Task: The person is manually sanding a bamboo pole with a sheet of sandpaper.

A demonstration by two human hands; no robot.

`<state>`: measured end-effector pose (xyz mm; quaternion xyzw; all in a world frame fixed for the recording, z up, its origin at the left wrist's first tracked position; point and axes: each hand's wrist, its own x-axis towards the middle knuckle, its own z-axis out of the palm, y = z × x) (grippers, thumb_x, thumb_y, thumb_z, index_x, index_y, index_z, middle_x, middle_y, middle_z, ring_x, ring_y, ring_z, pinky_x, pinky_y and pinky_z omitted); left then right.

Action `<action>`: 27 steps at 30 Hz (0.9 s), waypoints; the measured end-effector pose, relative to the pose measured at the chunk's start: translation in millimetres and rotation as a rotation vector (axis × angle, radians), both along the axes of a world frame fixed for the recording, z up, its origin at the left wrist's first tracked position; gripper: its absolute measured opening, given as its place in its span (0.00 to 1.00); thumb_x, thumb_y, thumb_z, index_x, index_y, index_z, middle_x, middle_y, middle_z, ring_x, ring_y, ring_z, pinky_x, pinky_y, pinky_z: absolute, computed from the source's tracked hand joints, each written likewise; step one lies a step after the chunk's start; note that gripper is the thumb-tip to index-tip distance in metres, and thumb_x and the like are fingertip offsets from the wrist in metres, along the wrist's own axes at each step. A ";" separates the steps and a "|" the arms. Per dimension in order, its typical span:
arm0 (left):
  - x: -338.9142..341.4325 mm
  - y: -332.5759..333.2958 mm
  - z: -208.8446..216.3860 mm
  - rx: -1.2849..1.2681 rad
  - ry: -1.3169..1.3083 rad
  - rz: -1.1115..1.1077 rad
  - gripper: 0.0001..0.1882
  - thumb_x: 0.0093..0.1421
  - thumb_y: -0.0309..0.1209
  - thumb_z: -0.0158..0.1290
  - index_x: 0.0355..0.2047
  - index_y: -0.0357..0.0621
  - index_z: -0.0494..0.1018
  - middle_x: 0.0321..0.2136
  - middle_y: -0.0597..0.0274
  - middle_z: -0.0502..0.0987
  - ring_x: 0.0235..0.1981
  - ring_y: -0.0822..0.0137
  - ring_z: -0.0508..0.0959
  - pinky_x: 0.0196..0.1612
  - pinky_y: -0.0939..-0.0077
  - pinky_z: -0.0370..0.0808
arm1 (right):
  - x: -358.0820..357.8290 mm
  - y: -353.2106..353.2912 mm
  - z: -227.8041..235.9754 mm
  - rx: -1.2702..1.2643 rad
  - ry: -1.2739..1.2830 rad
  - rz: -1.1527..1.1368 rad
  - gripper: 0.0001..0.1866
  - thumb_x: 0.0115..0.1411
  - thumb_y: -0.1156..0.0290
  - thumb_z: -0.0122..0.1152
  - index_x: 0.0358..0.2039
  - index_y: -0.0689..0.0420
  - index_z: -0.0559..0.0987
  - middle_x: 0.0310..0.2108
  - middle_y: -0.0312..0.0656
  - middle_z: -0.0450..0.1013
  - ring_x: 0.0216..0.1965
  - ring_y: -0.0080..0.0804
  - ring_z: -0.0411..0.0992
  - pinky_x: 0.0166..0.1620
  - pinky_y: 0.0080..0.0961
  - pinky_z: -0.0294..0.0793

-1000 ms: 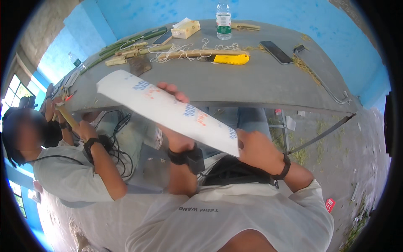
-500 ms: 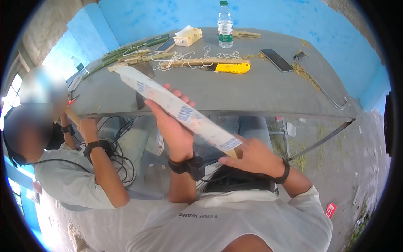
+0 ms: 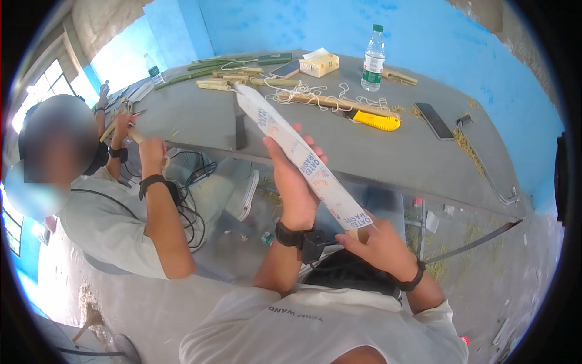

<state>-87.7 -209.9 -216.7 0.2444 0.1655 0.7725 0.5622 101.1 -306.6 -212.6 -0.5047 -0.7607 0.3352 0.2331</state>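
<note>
The grey table (image 3: 200, 115) stood against a blue wall, and from the head camera I looked down across it. A clear plastic bottle (image 3: 373, 51) with a green cap stood upright near its far edge, with a small cardboard box (image 3: 319, 63) just to its left. A yellow utility knife (image 3: 376, 121) lay beside a loose tangle of string (image 3: 303, 94), a dark phone (image 3: 434, 120) lay flat further to the right, and green stalks (image 3: 200, 70) were spread toward the far left. I held a long white printed strip (image 3: 297, 155) up slantwise above the near edge of the table. My left hand (image 3: 294, 182) was curled around its middle from behind, fingers wrapped over the edge. My right hand (image 3: 379, 246) pinched its lower end closed between thumb and fingers. To my left sat another person in a pale shirt, whose hand (image 3: 151, 155) was raised and closed on a thin stick.
</note>
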 end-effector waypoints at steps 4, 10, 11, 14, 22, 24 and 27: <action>-10.0 12.0 4.2 0.009 -0.085 -0.102 0.39 0.71 0.67 0.40 0.61 0.44 0.67 0.36 0.66 0.73 0.34 0.70 0.75 0.39 0.71 0.76 | 7.0 -0.5 2.8 0.140 0.049 0.017 0.25 0.63 0.55 0.67 0.47 0.66 0.75 0.28 0.63 0.77 0.32 0.67 0.77 0.35 0.47 0.76; -6.4 9.5 13.3 0.142 -0.184 -0.029 0.36 0.72 0.65 0.40 0.58 0.44 0.68 0.36 0.66 0.73 0.34 0.69 0.74 0.39 0.70 0.75 | 16.8 -1.7 9.6 0.053 -0.066 0.013 0.24 0.62 0.56 0.67 0.45 0.66 0.75 0.28 0.62 0.77 0.31 0.65 0.77 0.35 0.45 0.76; -3.6 7.6 12.4 0.143 -0.176 -0.088 0.35 0.73 0.64 0.40 0.58 0.44 0.68 0.36 0.65 0.73 0.34 0.69 0.74 0.39 0.70 0.75 | 15.7 -0.8 10.1 0.053 0.015 0.026 0.24 0.62 0.56 0.67 0.45 0.66 0.75 0.28 0.61 0.77 0.31 0.63 0.77 0.36 0.44 0.76; -4.5 6.0 7.5 0.074 -0.126 -0.232 0.28 0.76 0.54 0.41 0.59 0.42 0.67 0.38 0.63 0.73 0.36 0.69 0.74 0.40 0.70 0.75 | 14.7 -0.6 12.7 0.033 0.090 0.052 0.24 0.62 0.56 0.67 0.46 0.66 0.76 0.28 0.59 0.77 0.31 0.58 0.78 0.36 0.41 0.76; -10.9 8.8 7.0 0.276 -0.206 -0.149 0.18 0.75 0.36 0.44 0.59 0.38 0.66 0.40 0.64 0.73 0.36 0.70 0.74 0.43 0.73 0.75 | 26.9 -1.6 18.3 -0.030 0.005 0.076 0.26 0.61 0.58 0.67 0.50 0.66 0.76 0.33 0.55 0.78 0.33 0.48 0.77 0.40 0.36 0.76; -6.3 5.0 13.5 0.230 -0.142 -0.217 0.18 0.75 0.35 0.44 0.59 0.39 0.66 0.40 0.64 0.73 0.37 0.71 0.74 0.44 0.73 0.76 | 27.7 0.3 16.5 -0.036 0.011 0.082 0.26 0.60 0.58 0.67 0.50 0.66 0.76 0.34 0.55 0.78 0.34 0.48 0.77 0.41 0.35 0.76; 0.2 0.9 22.8 0.356 -0.293 -0.062 0.18 0.75 0.36 0.44 0.58 0.38 0.66 0.39 0.64 0.73 0.37 0.71 0.74 0.44 0.73 0.76 | 25.4 3.1 13.5 -0.058 -0.022 0.042 0.27 0.60 0.58 0.67 0.51 0.67 0.75 0.35 0.56 0.78 0.35 0.49 0.77 0.42 0.35 0.76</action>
